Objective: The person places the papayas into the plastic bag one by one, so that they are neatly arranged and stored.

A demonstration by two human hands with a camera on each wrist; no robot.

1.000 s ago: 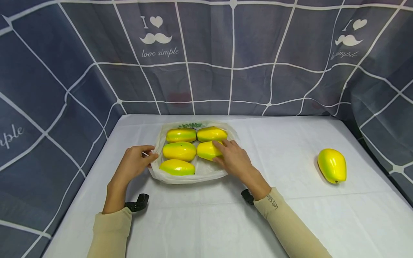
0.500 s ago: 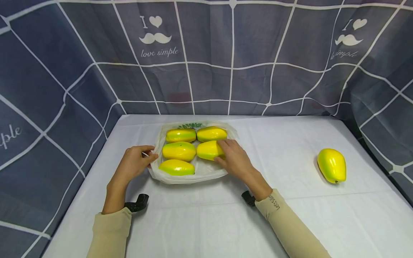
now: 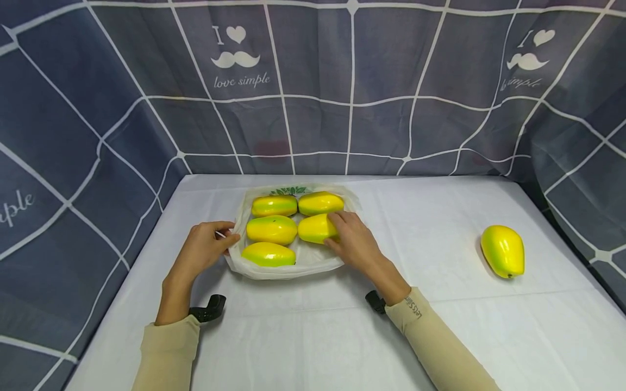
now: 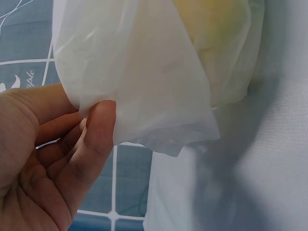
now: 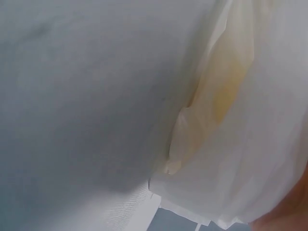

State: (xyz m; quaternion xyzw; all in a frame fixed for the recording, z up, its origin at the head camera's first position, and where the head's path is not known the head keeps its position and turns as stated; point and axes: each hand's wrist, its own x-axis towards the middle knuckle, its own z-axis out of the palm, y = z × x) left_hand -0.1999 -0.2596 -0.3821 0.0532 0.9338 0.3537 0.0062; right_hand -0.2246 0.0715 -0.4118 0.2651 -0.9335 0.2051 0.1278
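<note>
A translucent white plastic bag [image 3: 313, 263] with a green leaf print lies spread on the table, with several yellow-green papayas inside. At the bag's left edge, my left hand [image 3: 205, 247] pinches the plastic between thumb and fingers. The left wrist view shows the thumb pressing the bag [image 4: 144, 72] close up. My right hand [image 3: 359, 241] reaches over the bag's right side and grips the right end of one papaya [image 3: 313, 228]. Another papaya [image 3: 320, 203] sits behind it, and three more are at the left. In the right wrist view, the bag [image 5: 250, 154] hides most of the hand.
A single papaya [image 3: 502, 251] rests outside the bag on the right part of the white-covered table [image 3: 303, 336]. Dark grid-patterned cloth [image 3: 313, 130] hangs behind the table and along both sides.
My right hand's fingers have settled slightly farther right on the papaya. The left hand, the bag and the other papayas look the same.
</note>
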